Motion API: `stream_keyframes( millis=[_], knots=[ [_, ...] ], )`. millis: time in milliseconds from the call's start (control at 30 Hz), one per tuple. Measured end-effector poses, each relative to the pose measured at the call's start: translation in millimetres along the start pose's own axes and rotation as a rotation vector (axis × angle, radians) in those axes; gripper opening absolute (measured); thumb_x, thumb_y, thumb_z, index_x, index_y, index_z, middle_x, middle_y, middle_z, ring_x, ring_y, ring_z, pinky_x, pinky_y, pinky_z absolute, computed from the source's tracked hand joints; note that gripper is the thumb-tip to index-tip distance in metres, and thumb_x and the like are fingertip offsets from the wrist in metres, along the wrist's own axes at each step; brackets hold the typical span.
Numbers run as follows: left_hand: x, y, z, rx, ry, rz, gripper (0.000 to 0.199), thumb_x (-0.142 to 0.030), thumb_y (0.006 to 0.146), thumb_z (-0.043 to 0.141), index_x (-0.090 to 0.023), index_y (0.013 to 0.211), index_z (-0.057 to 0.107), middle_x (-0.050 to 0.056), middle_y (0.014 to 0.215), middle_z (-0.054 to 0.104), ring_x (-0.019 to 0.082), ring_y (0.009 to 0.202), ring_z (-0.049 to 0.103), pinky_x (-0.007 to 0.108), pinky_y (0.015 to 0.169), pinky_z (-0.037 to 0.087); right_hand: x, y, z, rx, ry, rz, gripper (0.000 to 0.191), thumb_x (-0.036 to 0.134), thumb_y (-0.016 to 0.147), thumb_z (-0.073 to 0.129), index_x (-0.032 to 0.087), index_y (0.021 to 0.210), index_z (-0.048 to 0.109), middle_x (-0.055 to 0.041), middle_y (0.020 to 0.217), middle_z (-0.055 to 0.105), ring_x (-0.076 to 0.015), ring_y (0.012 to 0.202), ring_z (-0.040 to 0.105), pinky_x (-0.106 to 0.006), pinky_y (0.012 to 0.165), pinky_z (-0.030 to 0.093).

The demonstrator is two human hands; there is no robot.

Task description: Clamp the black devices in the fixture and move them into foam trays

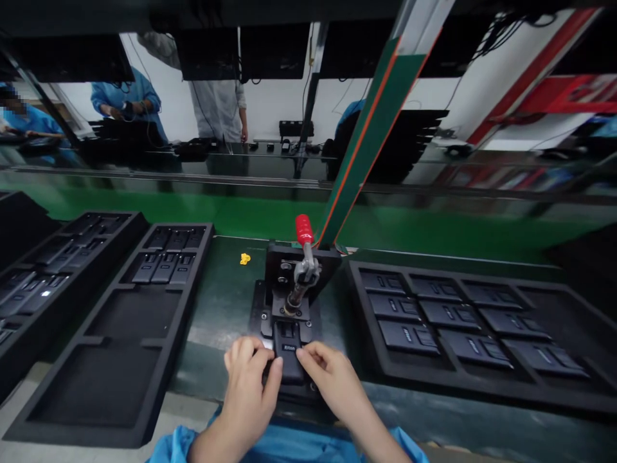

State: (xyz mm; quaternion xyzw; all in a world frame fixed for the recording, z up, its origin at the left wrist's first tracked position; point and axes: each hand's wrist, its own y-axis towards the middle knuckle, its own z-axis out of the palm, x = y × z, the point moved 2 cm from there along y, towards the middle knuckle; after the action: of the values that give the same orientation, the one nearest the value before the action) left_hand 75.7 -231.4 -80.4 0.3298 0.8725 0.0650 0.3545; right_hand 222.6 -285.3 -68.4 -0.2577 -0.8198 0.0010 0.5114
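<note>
A dark rectangular device (289, 361) with a "Riton" label lies in the black clamp fixture (274, 273) in the middle of the bench. The fixture's red-tipped lever (304, 230) stands upright behind it. My left hand (250, 382) is at the device's left side, fingers bent and thumb near its edge. On the right side, my right hand (332, 376) has thumb and forefinger pinched together at the device's edge. Both hands hold the device between them.
Foam trays with similar devices stand at the left (196, 283) and right (380, 350). A small yellow piece (245, 258) lies left of the fixture. A green post (366, 148) rises behind it. Several people in work coats are across the line.
</note>
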Motion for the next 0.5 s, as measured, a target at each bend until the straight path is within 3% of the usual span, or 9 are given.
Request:
stream_keyframes(
  millis=[167, 300, 400, 500],
  knots=[
    [-9.0, 2.1, -1.1, -0.023, 0.027, 0.061, 0.018, -0.027, 0.087, 0.043, -0.021, 0.081, 0.059, 0.005, 0.086, 0.053, 0.021, 0.085, 0.049, 0.036, 0.072, 0.038, -2.1, -4.6, -4.3, 0.072, 0.336, 0.084, 0.042, 0.060, 0.066, 0.050, 0.018, 0.071, 0.045, 0.0083, 0.046, 0.035, -0.0067, 0.037, 0.030, -0.020, 0.039, 0.020],
    [-10.6, 3.0, 2.2, -0.041, 0.055, 0.219, 0.018, -0.028, 0.087, 0.045, -0.022, 0.083, 0.060, 0.004, 0.084, 0.055, 0.019, 0.081, 0.051, 0.033, 0.070, 0.039, -9.9, -14.0, -10.7, 0.105, 0.525, 0.189, 0.061, 0.068, 0.054, 0.061, 0.014, 0.081, 0.052, 0.0073, 0.043, 0.042, -0.0067, 0.035, 0.036, -0.018, 0.035, 0.025],
    [-10.0, 3.7, 7.4, -0.083, 0.074, 0.316, 0.017, -0.031, 0.087, 0.046, -0.024, 0.092, 0.061, 0.003, 0.087, 0.057, 0.019, 0.083, 0.053, 0.032, 0.071, 0.037, -15.7, -26.0, -32.7, -0.031, 0.677, 0.214, 0.060, 0.065, 0.049, 0.069, 0.013, 0.075, 0.054, 0.0061, 0.043, 0.045, -0.0057, 0.036, 0.039, -0.016, 0.036, 0.028],
    [-9.5, 4.9, 12.9, -0.139, 0.098, 0.285, 0.023, -0.036, 0.087, 0.044, -0.024, 0.092, 0.062, 0.005, 0.089, 0.059, 0.020, 0.085, 0.054, 0.035, 0.074, 0.035, -21.4, -38.7, -79.8, -0.333, 0.809, 0.224, 0.058, 0.055, 0.041, 0.079, 0.013, 0.074, 0.058, 0.0047, 0.043, 0.049, -0.0058, 0.034, 0.041, -0.015, 0.033, 0.030]
  ],
)
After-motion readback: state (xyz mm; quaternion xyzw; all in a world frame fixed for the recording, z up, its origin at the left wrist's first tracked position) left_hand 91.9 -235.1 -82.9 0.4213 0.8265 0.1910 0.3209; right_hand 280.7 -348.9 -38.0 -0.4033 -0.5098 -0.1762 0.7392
